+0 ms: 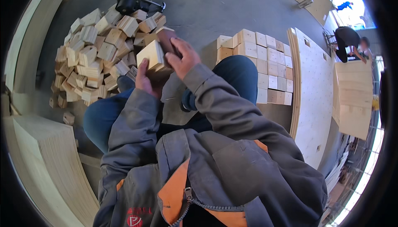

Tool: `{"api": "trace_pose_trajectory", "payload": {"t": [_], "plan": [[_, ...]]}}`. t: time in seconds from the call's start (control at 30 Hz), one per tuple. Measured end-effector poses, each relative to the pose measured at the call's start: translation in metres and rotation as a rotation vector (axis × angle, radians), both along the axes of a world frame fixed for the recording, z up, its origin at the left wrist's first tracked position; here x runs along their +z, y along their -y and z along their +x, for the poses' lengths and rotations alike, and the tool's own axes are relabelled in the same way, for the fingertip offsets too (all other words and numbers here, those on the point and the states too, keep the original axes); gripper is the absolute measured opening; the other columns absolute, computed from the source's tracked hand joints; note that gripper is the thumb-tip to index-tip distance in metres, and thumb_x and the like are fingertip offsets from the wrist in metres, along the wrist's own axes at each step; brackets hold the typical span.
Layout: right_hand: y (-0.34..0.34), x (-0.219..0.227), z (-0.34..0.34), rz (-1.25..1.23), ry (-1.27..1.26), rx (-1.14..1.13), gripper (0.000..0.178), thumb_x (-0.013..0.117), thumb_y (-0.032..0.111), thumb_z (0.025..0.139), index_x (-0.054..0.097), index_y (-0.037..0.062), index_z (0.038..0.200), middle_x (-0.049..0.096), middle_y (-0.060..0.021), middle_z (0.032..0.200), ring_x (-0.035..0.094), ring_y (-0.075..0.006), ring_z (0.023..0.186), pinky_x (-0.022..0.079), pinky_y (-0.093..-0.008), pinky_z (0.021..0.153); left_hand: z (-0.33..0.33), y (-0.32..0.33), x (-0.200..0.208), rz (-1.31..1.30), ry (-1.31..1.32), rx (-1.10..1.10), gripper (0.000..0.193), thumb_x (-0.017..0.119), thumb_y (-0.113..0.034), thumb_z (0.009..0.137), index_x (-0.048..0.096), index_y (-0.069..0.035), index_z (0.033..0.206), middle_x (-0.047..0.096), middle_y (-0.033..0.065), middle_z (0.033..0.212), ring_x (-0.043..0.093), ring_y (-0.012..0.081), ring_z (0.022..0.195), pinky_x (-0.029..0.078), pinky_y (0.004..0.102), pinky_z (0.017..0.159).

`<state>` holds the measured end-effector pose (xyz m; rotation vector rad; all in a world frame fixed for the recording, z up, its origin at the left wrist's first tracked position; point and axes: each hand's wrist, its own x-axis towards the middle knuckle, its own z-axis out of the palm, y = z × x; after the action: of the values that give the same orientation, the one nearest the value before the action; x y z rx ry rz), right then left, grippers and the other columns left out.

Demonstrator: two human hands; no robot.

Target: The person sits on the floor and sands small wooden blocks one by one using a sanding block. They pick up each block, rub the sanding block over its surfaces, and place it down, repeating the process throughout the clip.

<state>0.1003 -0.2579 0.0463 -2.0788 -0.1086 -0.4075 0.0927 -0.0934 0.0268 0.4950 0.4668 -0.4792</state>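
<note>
Holding forearms (212, 89) forward | left fingers (143, 67) around pale block (149, 54) | right fingers (180, 45) gripping brown block (166, 37)

Upper-right opening (352, 17): overexposed, bluish-white daylight
Right edge, lower half: narrow band of white glare
Concrete floor (232, 9): greyer and dimmer, shadows soft
Pale wooden block (149, 54), near centre: front face well lit
Plywood stack (52, 156), lower left: edges bowed by fisheye
Corners: black
</note>
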Motion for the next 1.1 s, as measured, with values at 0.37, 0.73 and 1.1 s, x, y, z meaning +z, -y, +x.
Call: {"api": "trace_pose_trajectory", "payload": {"t": [0.37,0.73,1.1], "plan": [[-0.003,0.034,-0.071,-0.042,0.030,0.250,0.055,0.072,0.012,0.084,0.053,0.0015,0.134,0.047,-0.0279,0.139,0.052,-0.0418,0.126,0.045,-0.0422,0.102,0.004,-0.006,0.002,0.053,-0.020,0.246,0.059,0.065,-0.045,0.088,0.049,-0.010,0.134,0.060,0.0095,0.126,0.059,0.0285,0.114,0.047,0.0473,0.099],[0.014,0.010,0.018,-0.025,-0.015,0.033,0.053,0.070,0.019,0.084,0.055,0.0038,0.132,0.051,-0.0266,0.136,0.055,-0.0406,0.122,0.047,-0.0411,0.100,-0.005,0.006,0.026,-0.053,0.014,0.066,0.063,0.058,-0.044,0.091,0.044,-0.008,0.139,0.053,0.0159,0.135,0.054,0.0341,0.122,0.042,0.0510,0.106],[0.001,0.037,-0.071,-0.149,0.050,0.247,0.053,0.071,0.013,0.085,0.052,0.0006,0.134,0.046,-0.0294,0.140,0.051,-0.0431,0.126,0.045,-0.0429,0.102,0.000,-0.005,0.014,0.011,0.018,0.223,0.062,0.062,-0.046,0.089,0.047,-0.010,0.137,0.057,0.0121,0.129,0.055,0.0313,0.120,0.044,0.0509,0.103]]}}
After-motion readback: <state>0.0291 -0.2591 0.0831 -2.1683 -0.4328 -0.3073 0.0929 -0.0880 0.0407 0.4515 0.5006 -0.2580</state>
